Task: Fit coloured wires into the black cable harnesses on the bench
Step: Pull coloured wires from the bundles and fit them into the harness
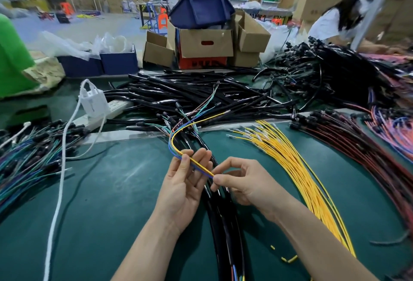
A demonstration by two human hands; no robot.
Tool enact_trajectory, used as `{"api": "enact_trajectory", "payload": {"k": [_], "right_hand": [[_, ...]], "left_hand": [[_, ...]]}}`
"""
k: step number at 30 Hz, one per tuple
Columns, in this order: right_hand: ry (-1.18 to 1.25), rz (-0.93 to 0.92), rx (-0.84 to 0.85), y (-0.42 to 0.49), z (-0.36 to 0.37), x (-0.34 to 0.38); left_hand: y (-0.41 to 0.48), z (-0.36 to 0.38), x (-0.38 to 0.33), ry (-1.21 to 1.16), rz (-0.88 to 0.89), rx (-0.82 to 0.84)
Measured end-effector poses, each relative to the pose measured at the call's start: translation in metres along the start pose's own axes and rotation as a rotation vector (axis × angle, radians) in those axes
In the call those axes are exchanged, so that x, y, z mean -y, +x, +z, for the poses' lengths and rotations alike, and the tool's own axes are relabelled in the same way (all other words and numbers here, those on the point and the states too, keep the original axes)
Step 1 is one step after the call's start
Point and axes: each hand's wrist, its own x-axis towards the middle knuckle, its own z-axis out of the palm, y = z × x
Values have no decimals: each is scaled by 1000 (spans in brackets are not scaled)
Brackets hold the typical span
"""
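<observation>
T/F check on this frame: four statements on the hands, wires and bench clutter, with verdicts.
1. The right hand pinches the thin yellow and blue wires lying across the left hand. True.
2. The loose bundle of yellow wires lies left of both hands. False: it lies to their right.
3. A white charger sits plugged into the white power strip. True.
4. The dark blue plastic bin stands on the floor. False: it rests on the brown cardboard box.
</observation>
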Motion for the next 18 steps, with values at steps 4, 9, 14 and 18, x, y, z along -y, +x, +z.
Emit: {"api": "enact_trajectory", "payload": {"k": [4,9,14,18], "right_hand": [[-76,-64,-53,0,-1,1],[-199,-197,-132,1,0,-1],[-380,-311,-249,1,3,-3],[-355,-336,-293,3,1,-3]], "left_hand": [[0,2,-1,-7,5,-20],[1,3,-2,-13,22,-30],[1,0,-3,45,20,19],[-3,0,1,167,-5,117]]}}
